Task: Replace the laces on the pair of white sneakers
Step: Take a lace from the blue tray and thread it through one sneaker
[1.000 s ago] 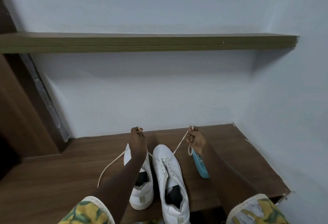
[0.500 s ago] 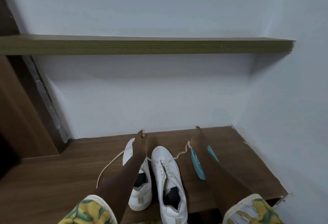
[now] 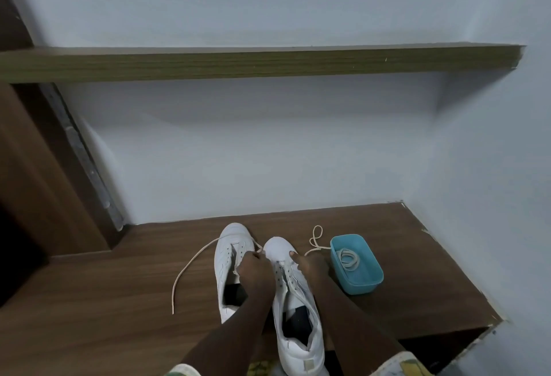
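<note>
Left hand (image 3: 253, 268): pinches the lace (image 3: 193, 257) between the two sneakers (image 3: 228, 259).
Right hand (image 3: 311, 265): grips the lace's other end, resting on the right sneaker (image 3: 278, 249).

1. Cut off at the bottom edge: both patterned sleeves (image 3: 399, 363) and the heel of the right sneaker (image 3: 295, 331).
2. Hidden under the left hand (image 3: 253, 268): part of the left sneaker (image 3: 228, 256) tongue and eyelets.
3. Hidden beneath the right hand (image 3: 311, 265): its fingertips and the end of the lace (image 3: 316, 245), so cannot tell whether pinched.
4. Too small to tell: number of coiled laces (image 3: 348, 258) in the blue tub (image 3: 362, 284).
</note>
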`<move>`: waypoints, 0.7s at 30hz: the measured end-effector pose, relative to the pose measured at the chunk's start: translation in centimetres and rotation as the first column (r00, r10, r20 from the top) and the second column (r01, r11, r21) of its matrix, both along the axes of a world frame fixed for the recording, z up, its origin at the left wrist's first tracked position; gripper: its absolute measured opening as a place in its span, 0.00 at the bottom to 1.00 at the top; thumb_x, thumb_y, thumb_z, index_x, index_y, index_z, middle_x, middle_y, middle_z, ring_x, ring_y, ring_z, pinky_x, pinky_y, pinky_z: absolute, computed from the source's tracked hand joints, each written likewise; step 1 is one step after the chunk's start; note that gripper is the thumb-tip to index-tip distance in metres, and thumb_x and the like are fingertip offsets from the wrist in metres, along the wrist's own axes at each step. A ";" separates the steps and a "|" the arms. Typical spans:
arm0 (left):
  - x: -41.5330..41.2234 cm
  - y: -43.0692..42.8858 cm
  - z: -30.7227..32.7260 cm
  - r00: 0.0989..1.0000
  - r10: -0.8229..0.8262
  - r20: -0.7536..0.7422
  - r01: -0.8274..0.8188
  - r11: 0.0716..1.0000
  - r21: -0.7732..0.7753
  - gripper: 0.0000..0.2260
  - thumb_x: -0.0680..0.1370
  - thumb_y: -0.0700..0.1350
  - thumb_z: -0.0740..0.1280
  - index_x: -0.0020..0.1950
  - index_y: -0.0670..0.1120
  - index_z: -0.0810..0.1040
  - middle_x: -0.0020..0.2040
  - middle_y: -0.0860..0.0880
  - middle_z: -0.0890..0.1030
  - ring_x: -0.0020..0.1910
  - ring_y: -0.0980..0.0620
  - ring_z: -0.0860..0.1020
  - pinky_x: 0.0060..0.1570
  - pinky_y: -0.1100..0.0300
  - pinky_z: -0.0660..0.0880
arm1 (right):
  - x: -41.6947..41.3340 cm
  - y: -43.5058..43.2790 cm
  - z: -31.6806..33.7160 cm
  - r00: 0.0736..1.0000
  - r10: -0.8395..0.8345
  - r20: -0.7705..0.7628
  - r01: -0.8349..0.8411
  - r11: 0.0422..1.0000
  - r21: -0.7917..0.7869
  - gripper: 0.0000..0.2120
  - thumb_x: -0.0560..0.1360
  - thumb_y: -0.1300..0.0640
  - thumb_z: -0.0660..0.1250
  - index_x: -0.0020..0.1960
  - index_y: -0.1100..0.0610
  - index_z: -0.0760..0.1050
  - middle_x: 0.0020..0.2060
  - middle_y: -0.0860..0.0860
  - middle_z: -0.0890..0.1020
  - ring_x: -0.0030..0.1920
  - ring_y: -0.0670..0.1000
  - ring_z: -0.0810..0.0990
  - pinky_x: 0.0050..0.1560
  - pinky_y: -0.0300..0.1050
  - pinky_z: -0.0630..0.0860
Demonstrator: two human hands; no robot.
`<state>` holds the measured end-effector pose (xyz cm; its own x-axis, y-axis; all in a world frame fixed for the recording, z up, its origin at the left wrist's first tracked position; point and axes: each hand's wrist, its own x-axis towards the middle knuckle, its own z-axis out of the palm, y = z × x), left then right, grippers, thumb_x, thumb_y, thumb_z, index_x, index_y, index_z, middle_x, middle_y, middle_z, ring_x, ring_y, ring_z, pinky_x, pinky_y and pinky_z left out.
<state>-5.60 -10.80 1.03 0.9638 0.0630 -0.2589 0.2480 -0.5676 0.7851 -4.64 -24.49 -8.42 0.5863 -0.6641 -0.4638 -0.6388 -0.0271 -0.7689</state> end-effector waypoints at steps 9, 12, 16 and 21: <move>0.2 -1.9 -0.4 0.981 -0.176 -0.084 0.188 0.967 0.172 0.16 0.82 0.46 0.56 0.64 0.37 0.71 0.64 0.42 0.75 0.64 0.46 0.73 0.58 0.61 0.69 | -0.3 1.4 3.2 0.995 -0.046 0.090 0.041 0.998 0.056 0.10 0.72 0.57 0.72 0.44 0.64 0.78 0.44 0.58 0.81 0.45 0.54 0.79 0.47 0.43 0.72; 0.1 -2.4 -0.5 0.986 -0.112 -0.124 0.130 0.980 0.148 0.17 0.82 0.47 0.56 0.65 0.37 0.69 0.65 0.42 0.74 0.65 0.46 0.73 0.60 0.60 0.69 | -1.3 1.6 4.2 0.981 -0.027 0.190 0.015 0.998 0.063 0.10 0.73 0.61 0.71 0.50 0.67 0.80 0.47 0.59 0.82 0.46 0.55 0.79 0.44 0.37 0.68; 0.1 -2.5 -1.2 0.973 -0.014 -0.231 0.007 0.999 -0.031 0.16 0.81 0.44 0.59 0.63 0.35 0.72 0.62 0.39 0.76 0.62 0.42 0.75 0.58 0.55 0.72 | -3.0 2.1 4.7 0.931 -0.090 0.353 0.009 0.974 0.225 0.05 0.72 0.72 0.68 0.41 0.64 0.75 0.42 0.58 0.78 0.41 0.52 0.77 0.40 0.38 0.72; -0.3 -2.5 -2.1 0.965 0.069 -0.252 -0.135 0.958 -0.252 0.13 0.80 0.37 0.57 0.61 0.33 0.74 0.58 0.36 0.78 0.59 0.38 0.76 0.37 0.62 0.71 | -3.3 1.6 3.5 0.893 -0.156 0.422 -0.026 0.918 0.395 0.13 0.73 0.79 0.59 0.40 0.63 0.70 0.35 0.58 0.81 0.37 0.50 0.83 0.42 0.43 0.78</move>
<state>-5.89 -13.35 -1.07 0.8637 0.0555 -0.5010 0.4920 -0.3093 0.8138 -7.92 -22.84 -4.87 0.7493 -0.5329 -0.3932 -0.2241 0.3547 -0.9077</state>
